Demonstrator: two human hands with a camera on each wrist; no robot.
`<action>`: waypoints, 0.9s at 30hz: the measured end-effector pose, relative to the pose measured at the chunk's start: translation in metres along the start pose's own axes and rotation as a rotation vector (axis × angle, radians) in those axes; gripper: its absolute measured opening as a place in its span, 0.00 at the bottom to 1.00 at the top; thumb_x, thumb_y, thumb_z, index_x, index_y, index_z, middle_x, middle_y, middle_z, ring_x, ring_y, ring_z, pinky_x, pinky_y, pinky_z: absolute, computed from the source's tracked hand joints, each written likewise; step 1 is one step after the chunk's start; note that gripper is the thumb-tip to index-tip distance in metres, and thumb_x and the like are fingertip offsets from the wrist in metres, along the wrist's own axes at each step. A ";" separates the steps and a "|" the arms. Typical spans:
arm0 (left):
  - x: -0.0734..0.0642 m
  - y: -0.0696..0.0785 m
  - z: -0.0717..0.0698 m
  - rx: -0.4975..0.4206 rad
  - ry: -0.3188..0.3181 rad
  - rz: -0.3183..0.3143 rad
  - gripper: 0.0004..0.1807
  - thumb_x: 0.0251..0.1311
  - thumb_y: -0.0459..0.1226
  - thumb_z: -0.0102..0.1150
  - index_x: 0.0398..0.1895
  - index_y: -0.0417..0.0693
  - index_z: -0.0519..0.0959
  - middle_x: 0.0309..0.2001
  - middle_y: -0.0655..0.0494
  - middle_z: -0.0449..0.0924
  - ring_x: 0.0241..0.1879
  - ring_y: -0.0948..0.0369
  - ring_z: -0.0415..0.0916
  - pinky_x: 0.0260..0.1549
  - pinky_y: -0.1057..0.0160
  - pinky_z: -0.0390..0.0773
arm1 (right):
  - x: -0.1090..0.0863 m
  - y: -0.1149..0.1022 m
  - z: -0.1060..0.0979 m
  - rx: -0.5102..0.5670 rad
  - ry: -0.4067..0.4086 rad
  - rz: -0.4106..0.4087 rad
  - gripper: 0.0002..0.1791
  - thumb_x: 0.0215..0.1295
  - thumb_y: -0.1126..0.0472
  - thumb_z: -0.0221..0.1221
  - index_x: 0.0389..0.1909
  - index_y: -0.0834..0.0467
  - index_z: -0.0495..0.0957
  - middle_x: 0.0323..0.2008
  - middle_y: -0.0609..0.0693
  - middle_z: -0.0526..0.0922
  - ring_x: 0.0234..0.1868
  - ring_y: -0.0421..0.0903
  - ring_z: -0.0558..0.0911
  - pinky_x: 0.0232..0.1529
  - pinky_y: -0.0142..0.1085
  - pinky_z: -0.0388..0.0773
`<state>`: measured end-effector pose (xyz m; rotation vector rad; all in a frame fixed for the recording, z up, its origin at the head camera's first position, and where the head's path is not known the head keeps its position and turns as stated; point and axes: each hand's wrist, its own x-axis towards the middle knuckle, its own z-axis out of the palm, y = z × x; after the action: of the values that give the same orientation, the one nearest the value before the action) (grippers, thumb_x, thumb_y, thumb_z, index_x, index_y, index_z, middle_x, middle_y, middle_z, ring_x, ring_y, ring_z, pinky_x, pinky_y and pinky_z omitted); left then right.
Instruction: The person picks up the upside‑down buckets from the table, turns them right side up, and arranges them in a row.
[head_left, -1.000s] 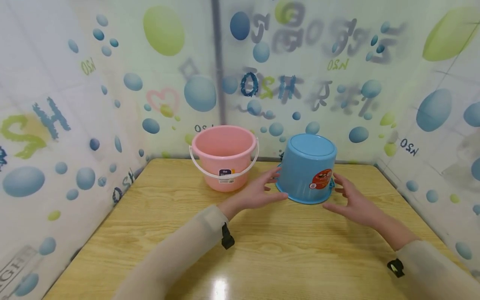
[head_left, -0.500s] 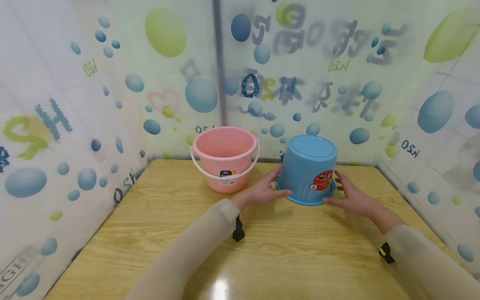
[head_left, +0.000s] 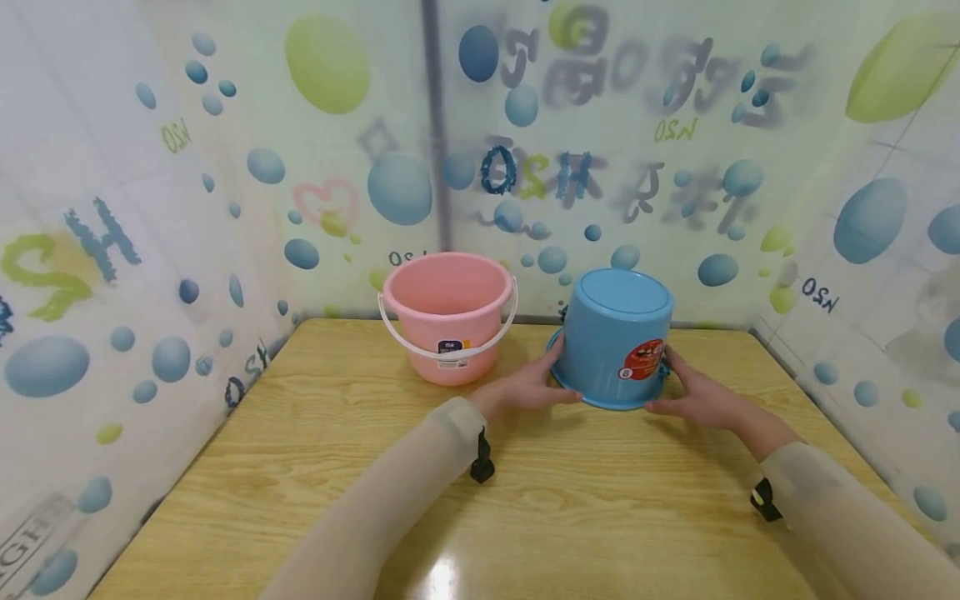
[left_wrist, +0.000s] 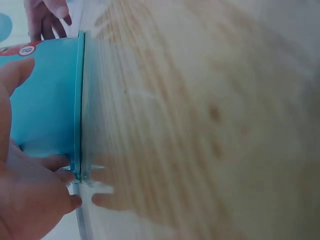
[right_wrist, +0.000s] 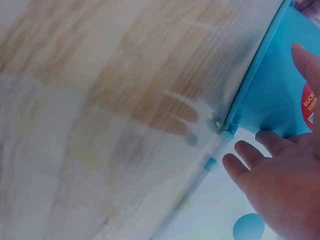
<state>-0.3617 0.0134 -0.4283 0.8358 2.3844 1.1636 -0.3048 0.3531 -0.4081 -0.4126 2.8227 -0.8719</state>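
While the blue bucket (head_left: 615, 346) stands inverted, base up, central axis near vertical, the left hand (head_left: 528, 386) and right hand (head_left: 702, 398), apart and uncurled, flank its opposite sides.

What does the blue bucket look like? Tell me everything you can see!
The blue bucket sits upside down on the wood-grain table, right of the pink bucket. It looks like smooth plastic, wider at the rim below, with its flat round base on top. A red sticker with a white circle is on its side. Fingers of the left hand and right hand appear to touch it.
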 end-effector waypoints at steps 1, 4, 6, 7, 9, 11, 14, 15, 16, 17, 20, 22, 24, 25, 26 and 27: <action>0.000 0.000 0.000 -0.005 -0.006 0.008 0.64 0.74 0.55 0.68 0.89 0.75 0.24 0.92 0.60 0.29 0.91 0.51 0.35 0.88 0.41 0.47 | -0.001 0.000 0.000 0.011 0.001 -0.003 0.70 0.73 0.44 0.72 0.89 0.61 0.26 0.86 0.78 0.43 0.83 0.84 0.49 0.77 0.80 0.52; 0.000 -0.002 -0.001 -0.005 -0.005 0.051 0.64 0.74 0.52 0.69 0.89 0.74 0.23 0.92 0.60 0.27 0.91 0.53 0.35 0.89 0.44 0.47 | -0.003 -0.001 0.000 0.031 0.027 -0.026 0.71 0.72 0.46 0.73 0.90 0.58 0.25 0.86 0.76 0.42 0.83 0.83 0.49 0.77 0.81 0.52; -0.001 -0.002 -0.003 0.012 0.004 0.076 0.65 0.74 0.52 0.70 0.89 0.73 0.24 0.92 0.58 0.30 0.91 0.52 0.40 0.88 0.46 0.49 | -0.004 -0.002 0.000 0.051 0.053 -0.055 0.71 0.71 0.48 0.74 0.90 0.55 0.25 0.87 0.75 0.43 0.83 0.82 0.49 0.77 0.81 0.52; -0.002 -0.002 -0.003 0.023 0.011 0.081 0.65 0.74 0.52 0.70 0.90 0.73 0.24 0.92 0.56 0.32 0.91 0.51 0.43 0.88 0.46 0.51 | -0.005 -0.003 -0.001 0.058 0.068 -0.070 0.71 0.71 0.49 0.75 0.90 0.55 0.25 0.87 0.75 0.44 0.83 0.82 0.50 0.76 0.81 0.53; -0.004 -0.002 -0.005 0.048 0.023 0.074 0.65 0.73 0.53 0.71 0.90 0.74 0.25 0.92 0.51 0.40 0.88 0.49 0.53 0.87 0.46 0.57 | -0.006 -0.004 -0.001 0.065 0.095 -0.100 0.71 0.70 0.51 0.75 0.90 0.54 0.27 0.87 0.74 0.46 0.83 0.82 0.52 0.76 0.81 0.54; -0.006 -0.002 -0.007 0.085 0.036 0.059 0.65 0.72 0.55 0.71 0.89 0.76 0.26 0.88 0.45 0.54 0.82 0.47 0.64 0.83 0.45 0.64 | -0.007 -0.007 -0.001 0.067 0.116 -0.120 0.70 0.70 0.52 0.76 0.91 0.54 0.28 0.86 0.75 0.48 0.83 0.82 0.54 0.76 0.81 0.55; -0.009 -0.001 -0.008 0.105 0.055 0.052 0.64 0.72 0.55 0.71 0.90 0.77 0.27 0.76 0.41 0.67 0.71 0.47 0.69 0.77 0.44 0.71 | -0.008 -0.009 -0.002 0.061 0.141 -0.136 0.69 0.70 0.53 0.76 0.91 0.55 0.31 0.85 0.76 0.52 0.81 0.82 0.57 0.75 0.81 0.57; -0.010 0.000 -0.008 0.107 0.065 0.048 0.64 0.72 0.55 0.71 0.90 0.78 0.28 0.72 0.41 0.68 0.69 0.47 0.69 0.75 0.43 0.72 | -0.008 -0.010 -0.002 0.061 0.147 -0.137 0.69 0.70 0.53 0.76 0.91 0.55 0.31 0.84 0.77 0.53 0.81 0.82 0.58 0.75 0.81 0.57; -0.011 0.000 -0.008 0.104 0.076 0.047 0.63 0.72 0.55 0.71 0.90 0.78 0.28 0.71 0.40 0.67 0.68 0.47 0.68 0.74 0.43 0.72 | -0.009 -0.010 -0.002 0.062 0.151 -0.142 0.68 0.70 0.54 0.76 0.91 0.56 0.32 0.84 0.77 0.53 0.81 0.82 0.59 0.75 0.81 0.58; -0.012 0.000 -0.008 0.099 0.088 0.047 0.63 0.73 0.54 0.71 0.90 0.77 0.29 0.71 0.39 0.65 0.68 0.46 0.66 0.74 0.42 0.72 | -0.009 -0.011 -0.001 0.063 0.156 -0.147 0.68 0.70 0.54 0.76 0.91 0.56 0.32 0.84 0.77 0.54 0.80 0.81 0.59 0.74 0.81 0.59; -0.014 0.002 -0.007 0.080 0.133 0.052 0.61 0.73 0.54 0.71 0.91 0.75 0.32 0.79 0.37 0.56 0.76 0.44 0.60 0.80 0.39 0.66 | -0.011 -0.011 0.000 0.081 0.164 -0.161 0.68 0.69 0.55 0.76 0.91 0.55 0.33 0.84 0.76 0.55 0.79 0.81 0.61 0.73 0.81 0.59; -0.015 0.001 -0.006 0.074 0.155 0.064 0.60 0.74 0.53 0.70 0.91 0.74 0.34 0.84 0.37 0.50 0.82 0.42 0.55 0.82 0.38 0.62 | -0.012 -0.011 0.002 0.093 0.175 -0.174 0.68 0.69 0.55 0.76 0.91 0.54 0.34 0.84 0.75 0.56 0.79 0.81 0.63 0.72 0.82 0.60; -0.015 0.001 -0.007 0.063 0.164 0.108 0.60 0.74 0.51 0.70 0.92 0.71 0.34 0.88 0.40 0.46 0.87 0.43 0.50 0.85 0.40 0.58 | -0.014 -0.011 0.003 0.102 0.185 -0.182 0.67 0.69 0.56 0.76 0.91 0.53 0.34 0.84 0.75 0.56 0.78 0.81 0.63 0.72 0.82 0.60; -0.015 0.001 -0.007 0.058 0.167 0.132 0.59 0.75 0.50 0.70 0.92 0.71 0.34 0.90 0.43 0.44 0.88 0.44 0.48 0.86 0.41 0.56 | -0.014 -0.011 0.003 0.106 0.191 -0.189 0.67 0.70 0.56 0.76 0.92 0.53 0.34 0.83 0.76 0.56 0.78 0.80 0.63 0.72 0.82 0.60; -0.015 0.001 -0.008 0.052 0.167 0.154 0.59 0.75 0.49 0.70 0.92 0.70 0.34 0.91 0.47 0.42 0.89 0.46 0.46 0.87 0.42 0.55 | -0.015 -0.011 0.004 0.106 0.200 -0.191 0.66 0.70 0.56 0.76 0.92 0.52 0.35 0.83 0.75 0.57 0.78 0.80 0.63 0.72 0.82 0.60; -0.016 0.000 -0.008 0.043 0.166 0.172 0.59 0.75 0.48 0.70 0.92 0.69 0.34 0.92 0.50 0.41 0.90 0.48 0.45 0.87 0.43 0.54 | -0.016 -0.011 0.004 0.105 0.208 -0.196 0.66 0.70 0.56 0.76 0.92 0.52 0.35 0.83 0.75 0.57 0.78 0.80 0.63 0.72 0.82 0.60</action>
<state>-0.3538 -0.0014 -0.4222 1.0121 2.5198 1.2973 -0.2864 0.3475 -0.4042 -0.6256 2.9416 -1.1588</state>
